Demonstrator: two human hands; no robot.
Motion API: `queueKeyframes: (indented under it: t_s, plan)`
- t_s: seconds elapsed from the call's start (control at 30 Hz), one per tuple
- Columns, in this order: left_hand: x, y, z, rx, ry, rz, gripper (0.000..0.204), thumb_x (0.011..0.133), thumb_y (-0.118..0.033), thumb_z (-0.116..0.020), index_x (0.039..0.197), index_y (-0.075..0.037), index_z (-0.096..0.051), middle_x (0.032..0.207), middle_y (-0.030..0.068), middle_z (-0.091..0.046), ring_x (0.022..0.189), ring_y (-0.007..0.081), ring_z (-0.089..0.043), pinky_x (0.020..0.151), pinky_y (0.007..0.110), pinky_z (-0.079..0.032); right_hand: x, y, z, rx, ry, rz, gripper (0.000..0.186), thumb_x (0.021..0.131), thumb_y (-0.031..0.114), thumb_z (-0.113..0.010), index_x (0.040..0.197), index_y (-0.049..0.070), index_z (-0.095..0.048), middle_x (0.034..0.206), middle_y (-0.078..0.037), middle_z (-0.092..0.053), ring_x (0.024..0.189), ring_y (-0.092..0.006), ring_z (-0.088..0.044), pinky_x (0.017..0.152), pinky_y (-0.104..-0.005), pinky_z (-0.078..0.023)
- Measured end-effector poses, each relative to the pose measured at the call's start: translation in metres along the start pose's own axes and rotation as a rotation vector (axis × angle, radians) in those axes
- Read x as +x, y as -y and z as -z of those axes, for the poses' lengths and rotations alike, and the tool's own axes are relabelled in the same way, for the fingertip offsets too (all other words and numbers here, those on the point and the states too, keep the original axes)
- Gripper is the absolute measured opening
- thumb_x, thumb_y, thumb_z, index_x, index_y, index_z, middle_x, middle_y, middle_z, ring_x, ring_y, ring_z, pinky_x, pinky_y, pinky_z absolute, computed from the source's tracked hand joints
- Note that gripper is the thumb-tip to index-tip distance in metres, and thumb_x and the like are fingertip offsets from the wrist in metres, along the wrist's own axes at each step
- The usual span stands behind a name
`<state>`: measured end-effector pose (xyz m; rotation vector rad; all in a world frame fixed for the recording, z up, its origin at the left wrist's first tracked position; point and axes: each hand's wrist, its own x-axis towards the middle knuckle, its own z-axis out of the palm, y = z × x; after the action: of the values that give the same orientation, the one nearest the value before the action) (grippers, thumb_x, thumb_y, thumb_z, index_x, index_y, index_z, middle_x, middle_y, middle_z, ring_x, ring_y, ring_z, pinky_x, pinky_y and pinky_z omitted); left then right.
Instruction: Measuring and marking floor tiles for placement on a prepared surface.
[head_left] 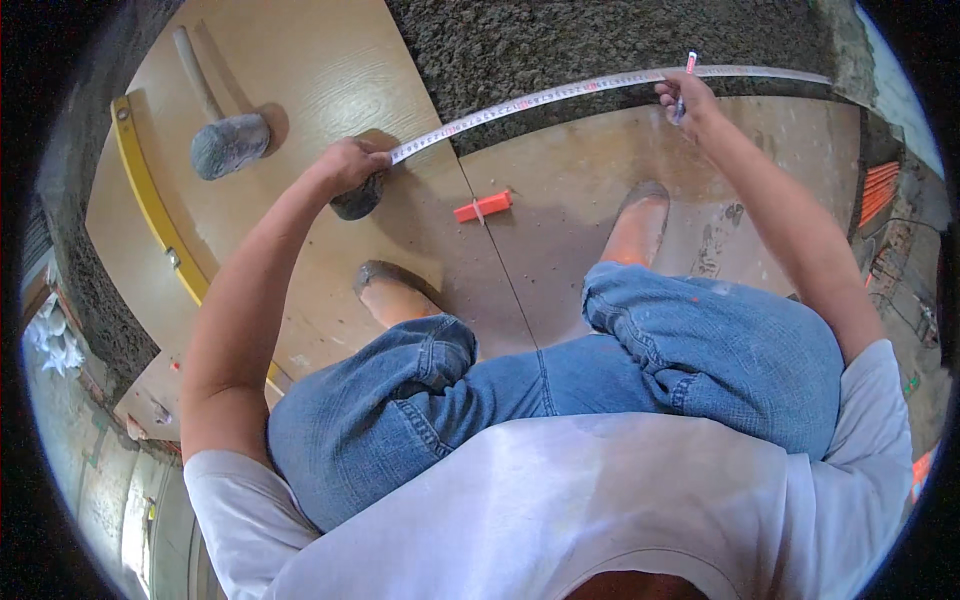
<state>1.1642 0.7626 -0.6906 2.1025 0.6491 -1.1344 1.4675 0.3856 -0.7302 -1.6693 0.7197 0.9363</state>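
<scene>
A white tape measure blade (520, 101) runs in a shallow arc from my left hand to the wall at the right. My left hand (350, 165) is closed on its near-left end, over the large tan tile. Below those fingers sits a dark rounded thing (358, 203), perhaps the tape's case; its kind is unclear. My right hand (690, 100) grips a slim marker (691, 62) with a red and white end. Its fingers are at the blade's lower edge, by the border of tile and dark mortar; whether they pinch the blade cannot be told.
A mallet (230, 146) and a yellow spirit level (145, 190) lie on the left tile (300, 60). An orange-red wedge piece (483, 207) straddles the tile joint between my feet. Rough dark mortar (600, 40) spreads beyond. Orange ribbed pieces (880, 190) stand at the right.
</scene>
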Motion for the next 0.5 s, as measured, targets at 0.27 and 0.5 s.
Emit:
queueKeyframes:
  t_s: [0.27,0.5]
  plan:
    - [0.015,0.009,0.000,-0.032,0.011,0.004,0.033,0.080,-0.038,-0.054,0.089,-0.009,-0.067,0.084,0.0148,-0.064,0.079,0.0284,-0.060,0.074,0.037,-0.046,-0.004,0.003,-0.003,-0.019,0.008,0.015,0.010,0.080,0.017,-0.056,0.082,0.007,-0.053,0.068,-0.003,-0.058,0.049,-0.0083,-0.049,0.038,-0.0197,-0.035]
    - [0.015,0.005,-0.004,0.009,-0.005,0.020,0.036,0.080,-0.039,-0.054,0.092,-0.007,-0.066,0.090,0.0167,-0.063,0.084,0.0320,-0.060,0.077,0.039,-0.046,-0.002,0.002,-0.003,-0.044,0.021,0.029,0.010,0.080,0.017,-0.056,0.082,0.007,-0.053,0.068,-0.003,-0.058,0.049,-0.0078,-0.049,0.038,-0.0195,-0.035]
